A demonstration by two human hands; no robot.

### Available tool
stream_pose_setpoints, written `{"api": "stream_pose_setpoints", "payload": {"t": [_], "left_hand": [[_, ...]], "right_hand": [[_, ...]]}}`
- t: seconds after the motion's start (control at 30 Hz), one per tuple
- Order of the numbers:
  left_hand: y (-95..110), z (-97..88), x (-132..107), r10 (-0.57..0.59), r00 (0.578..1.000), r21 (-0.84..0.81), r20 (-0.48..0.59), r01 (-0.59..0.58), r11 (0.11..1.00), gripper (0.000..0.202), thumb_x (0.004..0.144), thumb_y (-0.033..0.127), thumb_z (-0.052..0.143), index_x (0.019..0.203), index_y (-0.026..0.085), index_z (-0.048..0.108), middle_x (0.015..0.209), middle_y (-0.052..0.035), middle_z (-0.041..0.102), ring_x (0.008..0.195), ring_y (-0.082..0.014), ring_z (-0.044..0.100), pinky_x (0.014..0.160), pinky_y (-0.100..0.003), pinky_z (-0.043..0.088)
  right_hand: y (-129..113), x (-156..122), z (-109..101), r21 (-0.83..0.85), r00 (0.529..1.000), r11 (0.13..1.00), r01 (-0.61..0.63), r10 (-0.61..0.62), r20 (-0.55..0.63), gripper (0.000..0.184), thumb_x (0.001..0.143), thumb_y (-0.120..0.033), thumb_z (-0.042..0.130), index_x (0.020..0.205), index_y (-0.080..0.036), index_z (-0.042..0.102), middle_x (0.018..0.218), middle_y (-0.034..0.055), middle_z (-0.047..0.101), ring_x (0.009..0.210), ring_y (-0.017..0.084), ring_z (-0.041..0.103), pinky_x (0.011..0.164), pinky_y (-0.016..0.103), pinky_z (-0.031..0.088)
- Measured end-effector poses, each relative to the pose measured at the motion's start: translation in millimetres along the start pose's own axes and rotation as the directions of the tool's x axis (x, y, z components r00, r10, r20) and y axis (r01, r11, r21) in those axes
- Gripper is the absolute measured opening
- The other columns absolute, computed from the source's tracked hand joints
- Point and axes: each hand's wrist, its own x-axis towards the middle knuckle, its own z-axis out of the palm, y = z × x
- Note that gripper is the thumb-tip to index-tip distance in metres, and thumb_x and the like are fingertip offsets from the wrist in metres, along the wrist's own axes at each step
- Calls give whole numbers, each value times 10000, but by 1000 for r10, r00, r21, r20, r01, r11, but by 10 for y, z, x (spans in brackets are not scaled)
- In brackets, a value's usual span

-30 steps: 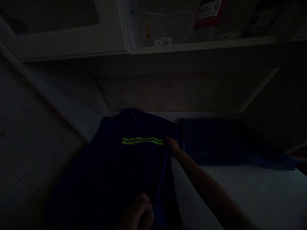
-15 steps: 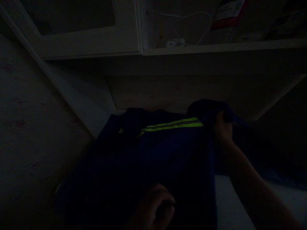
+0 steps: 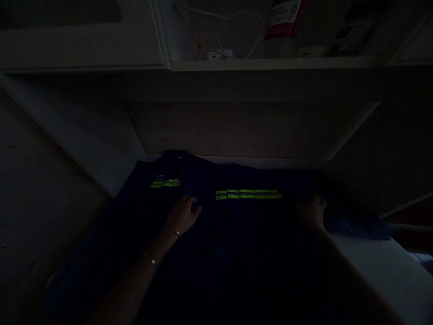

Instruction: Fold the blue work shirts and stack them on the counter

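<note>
A dark blue work jacket (image 3: 209, 243) with yellow-green reflective bands lies spread over a white surface, its collar toward the back. My left hand (image 3: 182, 215), with thin bracelets on the wrist, is over the middle of the jacket front. Its fingers are bent and the thumb stands apart, with nothing visible between them. Near the right end of the longer band is my right hand (image 3: 314, 210), dark and smeared by motion. Whether its fingers hold the cloth cannot be made out. The jacket's sleeve (image 3: 358, 221) stretches out to the right.
Above the jacket runs a shelf (image 3: 270, 63) holding a white cable (image 3: 237, 16), a small white object (image 3: 219, 54) and a package with a red label (image 3: 284, 18). A cabinet door (image 3: 84, 47) is at upper left. Part of the white surface (image 3: 382, 262) shows at lower right.
The raised right part of the jacket has come down flat, and its front now shows two separate bands. My right hand moved lower; my left hand reached forward over the jacket.
</note>
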Motion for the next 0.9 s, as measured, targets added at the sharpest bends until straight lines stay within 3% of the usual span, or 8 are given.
{"api": "stream_pose_setpoints", "payload": {"t": [0.1,0.23,0.37,0.47,0.57,0.67,0.77,0.9], "left_hand": [[-49,361,246,24,998,209,56,-35,977,411,837,372,598,1190,161,588,1244,-125,593,1144,-266,552,976,-383,447],[-124,535,452,-47,994,261,95,21,965,239,891,327,495,1031,211,651,1132,-80,652,1077,-222,593,922,-334,455],[-533,186,543,-260,965,266,-25,257,929,421,962,349,267,1187,171,576,1236,-135,627,1094,-226,609,906,-331,461],[-1111,-232,452,-487,872,273,-60,483,832,546,945,390,196,1177,83,583,1152,-228,662,1037,-309,645,828,-403,497],[-1641,-502,246,-596,801,286,51,560,778,462,855,432,376,896,103,698,982,-223,721,896,-339,691,748,-409,520],[-1822,-544,105,-600,789,301,132,544,783,371,805,431,447,779,168,707,966,-170,743,894,-322,700,775,-398,520],[-1589,-391,74,-534,838,303,115,482,822,420,868,454,353,837,195,682,972,-153,740,888,-314,697,797,-420,509],[-1007,77,-101,-281,959,178,34,271,946,396,912,418,344,979,191,662,1048,-121,713,950,-233,679,873,-358,509]], "right_hand": [[-95,-518,174,-83,970,969,235,-228,79,607,878,-502,417,1385,-169,441,1488,179,360,1328,344,409,1056,493,392],[-115,-1001,398,-147,838,861,487,-413,357,443,958,-380,312,1342,-282,510,1450,71,479,1334,291,414,1135,575,223],[-19,-1146,394,-181,789,822,541,-421,448,470,986,-362,266,1426,-332,429,1512,21,416,1389,282,349,1131,625,161],[-38,-1086,221,-200,767,805,558,-408,496,466,977,-399,310,1410,-325,466,1469,53,476,1314,313,445,1059,604,302],[-264,-765,72,-121,685,823,555,-370,628,431,970,-451,335,1213,-288,652,1196,88,682,1060,299,633,911,489,456],[-716,-145,117,30,658,876,482,-384,648,419,978,-444,344,1108,-261,698,1084,67,725,960,226,678,856,328,489],[-1248,565,371,37,793,908,417,-383,474,394,968,-352,405,1250,-175,616,1311,101,617,1177,212,584,977,268,423],[-1766,1155,817,19,828,933,358,-327,456,410,972,-301,395,1269,-94,586,1320,196,587,1226,265,547,1034,343,386]]}}
